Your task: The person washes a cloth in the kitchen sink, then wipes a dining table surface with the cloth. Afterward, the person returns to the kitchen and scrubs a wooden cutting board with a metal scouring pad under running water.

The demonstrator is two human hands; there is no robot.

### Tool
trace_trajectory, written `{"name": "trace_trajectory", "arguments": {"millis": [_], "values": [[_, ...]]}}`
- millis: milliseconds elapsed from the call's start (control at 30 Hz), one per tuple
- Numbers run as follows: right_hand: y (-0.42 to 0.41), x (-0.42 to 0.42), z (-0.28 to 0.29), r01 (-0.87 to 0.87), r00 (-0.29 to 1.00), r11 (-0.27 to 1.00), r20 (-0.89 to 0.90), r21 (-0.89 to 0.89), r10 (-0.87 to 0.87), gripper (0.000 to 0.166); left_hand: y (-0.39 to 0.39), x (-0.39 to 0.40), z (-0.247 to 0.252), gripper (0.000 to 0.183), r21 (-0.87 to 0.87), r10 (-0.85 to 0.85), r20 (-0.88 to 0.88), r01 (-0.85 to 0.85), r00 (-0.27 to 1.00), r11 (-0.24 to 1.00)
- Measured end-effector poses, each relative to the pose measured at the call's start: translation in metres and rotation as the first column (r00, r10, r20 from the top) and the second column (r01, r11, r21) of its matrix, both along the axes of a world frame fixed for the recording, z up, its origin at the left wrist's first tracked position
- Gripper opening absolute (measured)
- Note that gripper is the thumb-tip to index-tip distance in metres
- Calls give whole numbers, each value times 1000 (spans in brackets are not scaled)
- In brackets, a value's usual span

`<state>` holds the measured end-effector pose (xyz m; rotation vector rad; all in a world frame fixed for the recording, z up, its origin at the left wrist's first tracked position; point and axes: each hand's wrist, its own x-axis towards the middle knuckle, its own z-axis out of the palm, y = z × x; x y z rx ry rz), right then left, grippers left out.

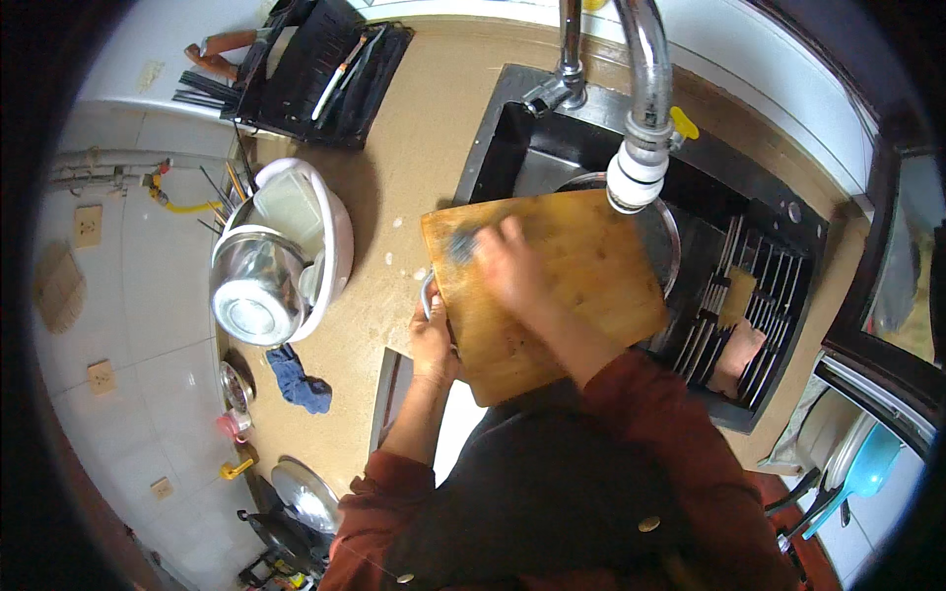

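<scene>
A wooden cutting board (584,295) is tilted over the near left edge of the black sink (491,133). By its metal handle (426,294) on the left edge, my left hand (434,336) holds it. My right hand (510,262), blurred, presses a grey scrubbing pad (463,245) against the board's upper left part. Behind the board, the rim of a round vessel (674,244) shows in the sink. The white faucet head (635,177) hangs just above the board's far edge.
A white basin (340,244) with a steel pot (259,284) stands left, near a blue cloth (299,380). Behind it is a black rack (310,129) with knives. On the sink's right, a wire drying rack (776,295) bears a pinkish piece (739,354). A pot lid (303,491) lies lower left.
</scene>
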<state>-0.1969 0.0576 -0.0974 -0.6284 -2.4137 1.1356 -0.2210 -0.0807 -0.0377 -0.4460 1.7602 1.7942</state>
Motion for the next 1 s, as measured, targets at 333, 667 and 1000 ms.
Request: {"name": "trace_trajectory", "arguments": {"millis": [333,667,1000], "values": [[-32,-11,26,-73,989,997,129,20,70,17,-21,3,-4,36,76,-165,104,157,981,985],[-37,-19,25,-98,989,994,119,42,92,17,-8,7,-4,31,200,62,173,-96,983,975],[20,23,-19,30,951,975,294,221,-96,18,-10,6,0,36,256,-17,229,-44,973,966]]}}
